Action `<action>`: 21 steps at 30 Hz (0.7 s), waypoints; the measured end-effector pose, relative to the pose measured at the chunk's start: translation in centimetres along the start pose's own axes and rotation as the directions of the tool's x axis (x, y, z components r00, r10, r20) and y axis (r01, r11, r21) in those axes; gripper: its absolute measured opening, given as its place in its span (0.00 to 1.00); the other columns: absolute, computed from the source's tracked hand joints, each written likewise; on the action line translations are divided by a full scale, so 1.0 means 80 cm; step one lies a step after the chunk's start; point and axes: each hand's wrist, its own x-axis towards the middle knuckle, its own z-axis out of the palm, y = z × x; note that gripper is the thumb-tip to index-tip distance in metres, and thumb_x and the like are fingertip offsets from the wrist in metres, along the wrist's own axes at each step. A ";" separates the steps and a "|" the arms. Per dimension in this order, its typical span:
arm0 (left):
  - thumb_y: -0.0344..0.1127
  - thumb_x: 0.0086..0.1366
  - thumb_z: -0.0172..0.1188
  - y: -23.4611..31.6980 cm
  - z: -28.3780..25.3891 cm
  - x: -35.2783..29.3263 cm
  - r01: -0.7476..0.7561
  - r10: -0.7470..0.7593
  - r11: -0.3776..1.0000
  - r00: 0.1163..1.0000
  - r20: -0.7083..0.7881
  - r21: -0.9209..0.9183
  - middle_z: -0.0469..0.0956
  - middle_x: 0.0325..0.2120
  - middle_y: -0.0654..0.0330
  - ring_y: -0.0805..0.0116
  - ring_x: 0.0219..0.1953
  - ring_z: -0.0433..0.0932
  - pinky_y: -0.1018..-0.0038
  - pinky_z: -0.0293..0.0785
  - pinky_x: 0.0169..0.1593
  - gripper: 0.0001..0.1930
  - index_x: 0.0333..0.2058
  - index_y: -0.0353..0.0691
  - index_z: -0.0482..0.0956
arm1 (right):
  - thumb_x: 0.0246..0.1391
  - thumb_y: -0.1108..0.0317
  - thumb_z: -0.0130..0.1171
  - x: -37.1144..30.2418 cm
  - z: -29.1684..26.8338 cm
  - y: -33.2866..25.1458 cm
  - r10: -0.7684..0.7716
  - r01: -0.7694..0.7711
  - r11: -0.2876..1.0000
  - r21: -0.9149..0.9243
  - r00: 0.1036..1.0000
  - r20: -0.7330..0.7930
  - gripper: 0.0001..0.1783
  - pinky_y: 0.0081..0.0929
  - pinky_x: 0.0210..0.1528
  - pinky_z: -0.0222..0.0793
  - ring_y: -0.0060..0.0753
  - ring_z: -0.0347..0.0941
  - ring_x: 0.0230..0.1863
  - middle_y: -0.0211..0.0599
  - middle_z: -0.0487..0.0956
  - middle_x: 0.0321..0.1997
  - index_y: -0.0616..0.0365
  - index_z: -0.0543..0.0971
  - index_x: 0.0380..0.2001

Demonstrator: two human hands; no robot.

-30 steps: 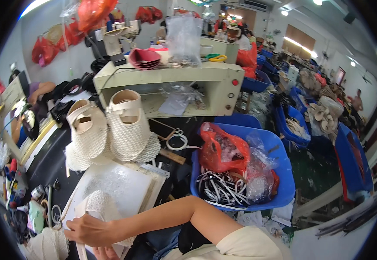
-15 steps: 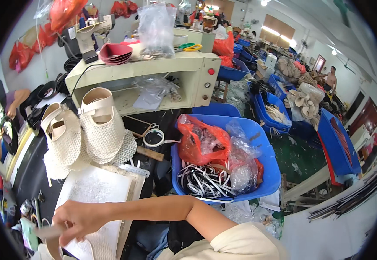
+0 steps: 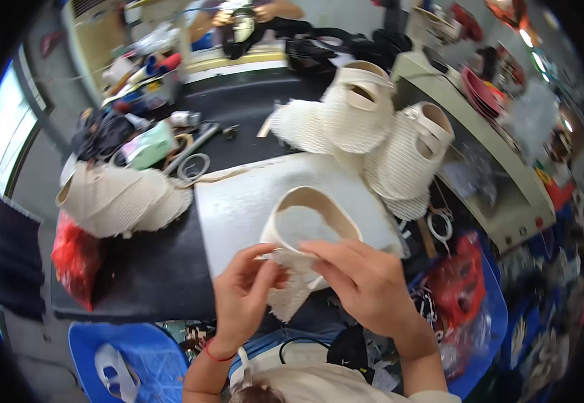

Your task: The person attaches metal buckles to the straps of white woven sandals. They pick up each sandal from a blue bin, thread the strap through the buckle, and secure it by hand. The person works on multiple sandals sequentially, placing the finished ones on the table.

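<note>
A cream woven shoe upper [image 3: 297, 295] with a smooth looped ankle band stands in front of me, over the near edge of a white board [image 3: 231, 201]. My left hand [image 3: 248, 289] pinches it at the near left, fingertips closed by the base of the band. On the other side my right hand [image 3: 369, 282] grips the band's near edge between thumb and fingers. Beyond the board, to the right, stand several matching uppers [image 3: 406, 151] in overlapping stacks. More cream woven uppers [image 3: 127, 201] lie piled on the left. Whatever is between my left fingertips is too small to make out.
Scissors [image 3: 441, 225] lie right of the board. A tape ring [image 3: 193, 168], a green-white packet [image 3: 148, 144] and a red bag [image 3: 76, 258] sit left. Blue bins [image 3: 127, 363] flank me below the black table [image 3: 151, 282]. A beige machine housing [image 3: 507, 215] stands right.
The view has swung left. Earlier my right arm reached across the board, its hand near a blurred pale thing; now both hands are together on the shoe upper above the board's near edge.
</note>
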 end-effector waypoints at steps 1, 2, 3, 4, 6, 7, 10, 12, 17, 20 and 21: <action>0.25 0.64 0.50 0.000 -0.002 0.000 -0.017 0.017 1.000 1.000 0.010 0.021 0.78 0.29 0.56 0.74 0.30 0.77 0.80 0.75 0.34 0.12 0.46 0.31 0.71 | 0.48 0.74 0.59 0.001 0.001 -0.012 0.006 -0.008 0.995 0.100 1.000 0.023 0.12 0.24 0.28 0.69 0.32 0.74 0.25 0.39 0.78 0.28 0.55 0.79 0.39; 0.26 0.65 0.50 0.001 -0.006 0.000 -0.033 0.032 0.999 0.999 0.025 0.044 0.78 0.29 0.57 0.74 0.30 0.77 0.80 0.75 0.34 0.12 0.47 0.32 0.70 | 0.48 0.74 0.59 0.004 0.001 -0.017 0.014 -0.022 0.980 0.197 0.999 0.045 0.12 0.23 0.28 0.68 0.30 0.73 0.25 0.38 0.78 0.27 0.55 0.80 0.39; 0.27 0.65 0.49 -0.002 -0.010 -0.001 -0.023 0.024 0.999 0.999 0.028 -0.037 0.77 0.29 0.57 0.75 0.30 0.77 0.80 0.74 0.34 0.12 0.47 0.33 0.70 | 0.50 0.73 0.59 0.009 0.000 -0.005 -0.043 0.016 0.990 0.140 0.981 0.192 0.12 0.21 0.26 0.67 0.30 0.73 0.25 0.36 0.76 0.27 0.58 0.78 0.41; 0.28 0.66 0.49 -0.003 -0.010 -0.002 -0.009 0.013 0.994 0.999 0.041 -0.110 0.77 0.30 0.57 0.75 0.30 0.76 0.81 0.74 0.33 0.12 0.48 0.33 0.69 | 0.51 0.73 0.58 0.009 0.006 0.013 0.040 -0.081 0.968 0.238 0.984 0.174 0.11 0.20 0.26 0.66 0.26 0.72 0.25 0.34 0.77 0.27 0.59 0.78 0.39; 0.30 0.67 0.48 -0.005 -0.013 -0.003 0.052 -0.032 0.971 0.995 0.090 -0.234 0.76 0.30 0.58 0.76 0.30 0.76 0.81 0.73 0.32 0.12 0.48 0.34 0.69 | 0.52 0.74 0.57 0.009 0.020 0.044 0.213 -0.265 0.867 0.423 0.963 0.167 0.08 0.18 0.26 0.64 0.19 0.70 0.24 0.30 0.78 0.28 0.62 0.79 0.36; 0.31 0.67 0.47 -0.005 -0.015 -0.004 0.098 -0.065 0.954 0.990 0.124 -0.284 0.76 0.30 0.58 0.76 0.29 0.75 0.82 0.72 0.32 0.12 0.48 0.35 0.69 | 0.52 0.74 0.57 0.012 0.017 0.045 0.326 -0.386 0.772 0.505 0.923 0.206 0.06 0.15 0.24 0.61 0.10 0.65 0.24 0.24 0.77 0.26 0.63 0.80 0.33; 0.32 0.68 0.46 -0.011 -0.015 -0.003 0.149 -0.096 0.922 0.982 0.161 -0.357 0.75 0.28 0.60 0.78 0.27 0.74 0.84 0.70 0.29 0.11 0.47 0.37 0.69 | 0.51 0.72 0.59 0.009 0.016 0.060 0.287 -0.377 0.817 0.436 0.922 0.259 0.06 0.12 0.22 0.57 0.08 0.62 0.21 0.21 0.75 0.23 0.61 0.80 0.33; 0.33 0.68 0.46 -0.014 -0.017 -0.002 0.149 -0.090 0.925 0.980 0.179 -0.351 0.75 0.29 0.60 0.78 0.29 0.74 0.83 0.70 0.30 0.12 0.48 0.37 0.70 | 0.51 0.71 0.60 0.012 0.013 0.062 0.260 -0.383 0.812 0.440 0.913 0.315 0.06 0.11 0.22 0.54 0.07 0.60 0.21 0.20 0.74 0.22 0.61 0.80 0.32; 0.31 0.69 0.44 -0.006 -0.015 0.000 0.152 -0.094 0.951 0.972 0.217 -0.269 0.75 0.29 0.60 0.78 0.29 0.74 0.82 0.71 0.32 0.12 0.48 0.37 0.69 | 0.53 0.70 0.58 0.019 0.016 0.062 0.252 -0.401 0.779 0.482 0.904 0.346 0.06 0.12 0.22 0.54 0.08 0.60 0.21 0.20 0.73 0.21 0.62 0.79 0.32; 0.30 0.69 0.44 -0.005 -0.011 0.000 0.072 -0.029 0.967 0.984 0.177 -0.244 0.75 0.30 0.59 0.77 0.31 0.75 0.81 0.73 0.35 0.12 0.48 0.35 0.69 | 0.55 0.69 0.55 0.018 0.023 0.056 0.298 -0.430 0.798 0.421 0.890 0.345 0.07 0.13 0.22 0.55 0.09 0.60 0.22 0.23 0.73 0.20 0.63 0.77 0.32; 0.29 0.68 0.43 -0.008 -0.011 -0.001 0.048 -0.010 0.970 0.987 0.159 -0.239 0.75 0.31 0.59 0.77 0.31 0.75 0.80 0.74 0.37 0.12 0.48 0.34 0.69 | 0.55 0.70 0.55 0.017 0.026 0.053 0.287 -0.411 0.812 0.414 0.899 0.330 0.07 0.13 0.23 0.56 0.09 0.61 0.22 0.23 0.72 0.21 0.63 0.77 0.31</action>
